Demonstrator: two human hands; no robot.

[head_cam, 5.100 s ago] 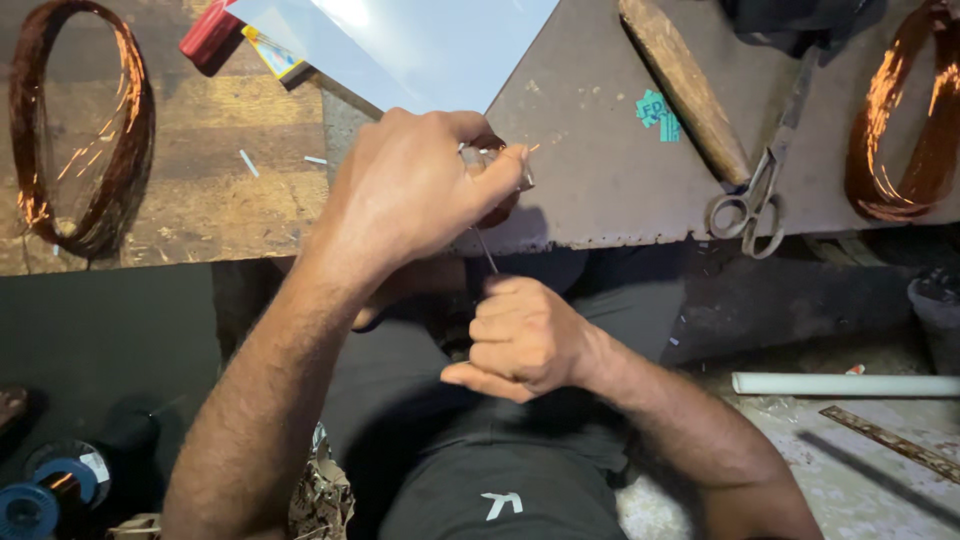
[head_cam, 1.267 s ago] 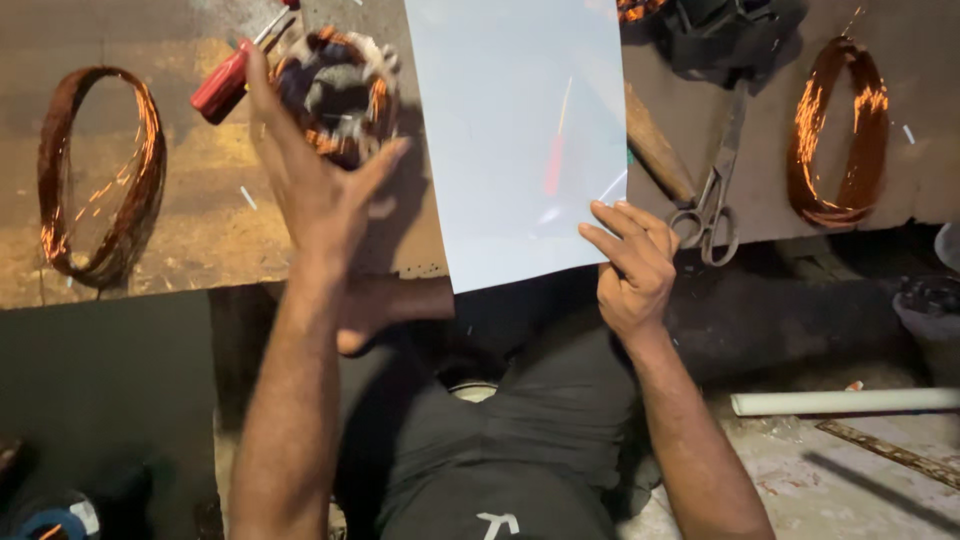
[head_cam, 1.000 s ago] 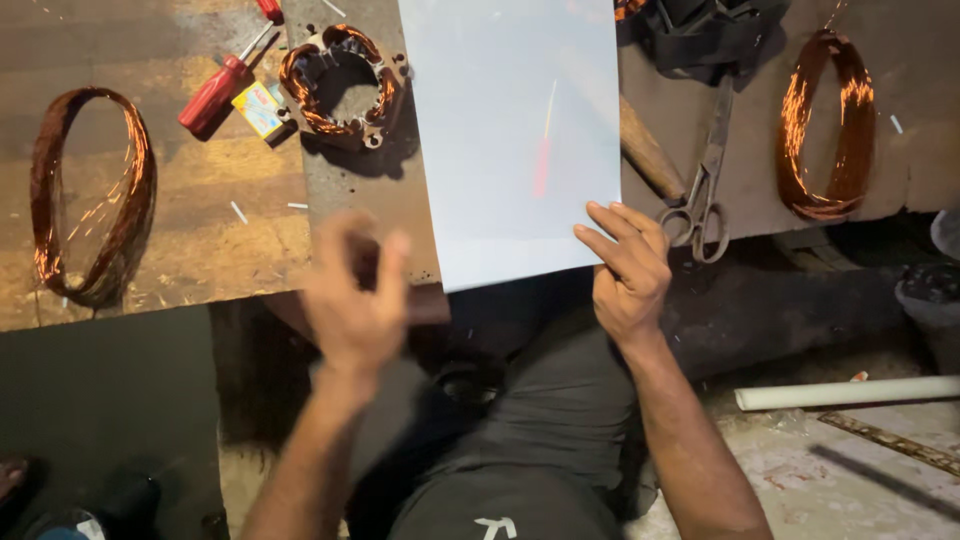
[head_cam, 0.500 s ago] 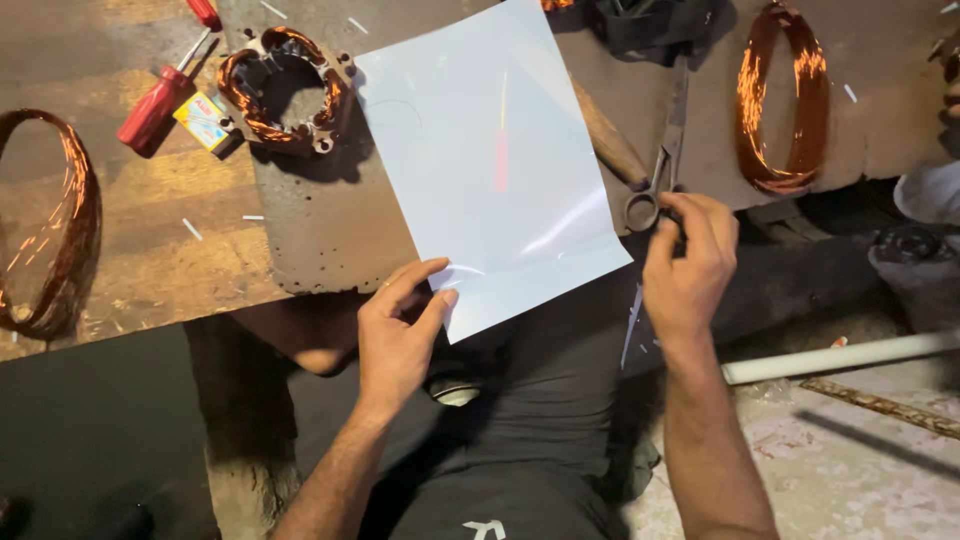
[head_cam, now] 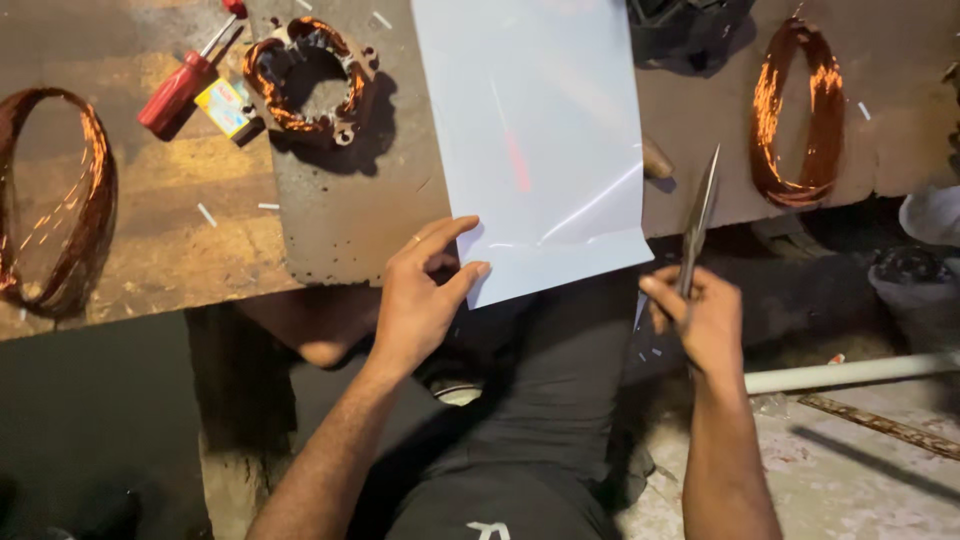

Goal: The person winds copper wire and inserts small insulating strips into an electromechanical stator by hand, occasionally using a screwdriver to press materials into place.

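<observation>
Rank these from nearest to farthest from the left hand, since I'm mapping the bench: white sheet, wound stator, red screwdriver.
From the left hand:
1. White sheet, touched at its near corner.
2. Wound stator, up on the bench.
3. Red screwdriver, farther left.

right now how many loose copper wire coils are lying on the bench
2. One copper coil lies at the bench's far left edge; the other copper coil lies at the right, beyond the scissors. The wound stator is not counted.
</observation>
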